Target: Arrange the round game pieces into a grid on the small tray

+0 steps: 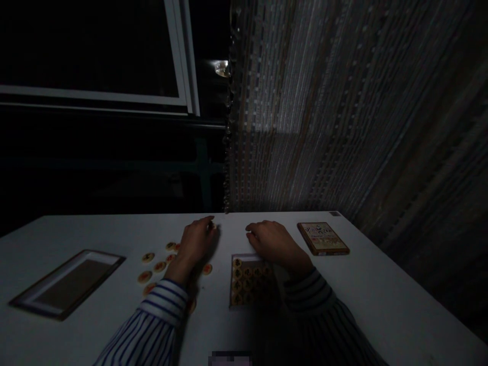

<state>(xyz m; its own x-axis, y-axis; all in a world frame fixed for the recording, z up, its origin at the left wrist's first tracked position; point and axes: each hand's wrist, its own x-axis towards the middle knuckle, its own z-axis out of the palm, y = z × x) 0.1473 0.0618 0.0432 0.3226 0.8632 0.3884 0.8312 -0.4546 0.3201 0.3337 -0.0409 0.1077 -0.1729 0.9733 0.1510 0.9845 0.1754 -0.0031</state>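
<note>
My left hand [196,241] is closed in a pinch on a small round piece [212,225] at its fingertips, above the far part of the table. Loose round wooden pieces [159,266] with red or dark characters lie left of and partly under my left forearm. My right hand [269,238] hovers past the far right corner of an open box [249,257], fingers curled; what they hold, if anything, is hidden. Rows of round pieces [247,284] with dark characters lie in this box. My right wrist and its shadow obscure its right side.
An open tray or lid [114,258] lies on the white table [217,330] at the left. At the right is a flat printed box [323,238]. Behind the table hang a striped curtain [297,127] and a white-framed window [183,56]. The light is dim.
</note>
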